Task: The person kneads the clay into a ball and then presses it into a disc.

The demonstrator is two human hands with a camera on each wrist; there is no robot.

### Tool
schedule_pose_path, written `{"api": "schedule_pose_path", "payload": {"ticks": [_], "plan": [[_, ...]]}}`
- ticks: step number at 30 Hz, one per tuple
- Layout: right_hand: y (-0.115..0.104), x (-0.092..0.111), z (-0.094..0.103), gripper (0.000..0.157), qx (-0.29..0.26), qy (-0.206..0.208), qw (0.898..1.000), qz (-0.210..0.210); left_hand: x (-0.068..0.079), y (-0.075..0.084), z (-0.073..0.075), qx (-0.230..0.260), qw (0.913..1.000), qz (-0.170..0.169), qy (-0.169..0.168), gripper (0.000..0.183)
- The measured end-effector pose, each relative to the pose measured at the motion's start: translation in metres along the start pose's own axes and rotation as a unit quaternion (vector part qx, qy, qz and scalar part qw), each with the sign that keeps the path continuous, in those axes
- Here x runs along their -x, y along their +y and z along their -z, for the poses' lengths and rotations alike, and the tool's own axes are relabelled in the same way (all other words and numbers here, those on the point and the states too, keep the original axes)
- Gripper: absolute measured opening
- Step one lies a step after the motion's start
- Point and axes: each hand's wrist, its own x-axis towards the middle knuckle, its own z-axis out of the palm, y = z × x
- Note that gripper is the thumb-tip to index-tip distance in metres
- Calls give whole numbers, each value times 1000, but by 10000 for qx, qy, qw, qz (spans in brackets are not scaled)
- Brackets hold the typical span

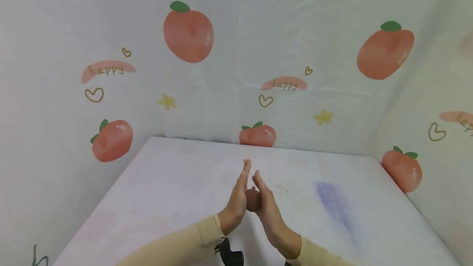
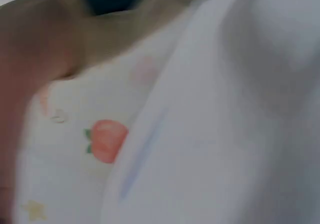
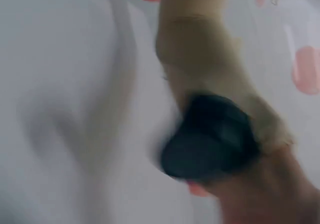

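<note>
Two-handed hold is the step under way, I'd judge. Head view: left hand (image 1: 235,204) and right hand (image 1: 272,216) are sandwiching a small brown round object (image 1: 253,200), stubby tip up, over the white table (image 1: 177,184). Fingers are running near straight, uncurled; palms are standing close, object filling the gap. Left wrist view: blurred beige sleeve (image 2: 112,37) is showing, object isn't; can't tell fingers here. Right wrist view: dark wrist device (image 3: 207,139) is dominating; again no fingers, no object. Next move is calling for even pressure from both palms; uneven risks a slip.
</note>
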Motion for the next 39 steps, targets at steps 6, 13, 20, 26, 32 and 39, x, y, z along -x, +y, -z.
{"api": "schedule_pose_path", "payload": {"ticks": [6, 13, 20, 26, 32, 39], "plan": [[-7, -12, 13, 61, 290, 382, 9974, 534, 24, -2, -12, -259, 9962, -282, -784, 55], [7, 0, -3, 61, -15, -72, 9999, -143, 2, 10, 2, -125, 9997, -186, -139, 58], [1, -6, 4, 62, -46, 181, 9998, 72, 12, 4, -4, -364, 9987, -42, -347, 58], [1, -16, 14, 64, 30, 472, 9988, -101, 21, 9, -13, -260, 9974, -212, -632, 57], [-1, 3, 2, 61, 43, 8, 9998, 203, 4, -1, -4, -44, 9996, 293, -25, 61], [-7, -12, 16, 59, 266, 457, 9967, 612, 27, 4, -19, 54, 9972, -228, -705, 57]]}}
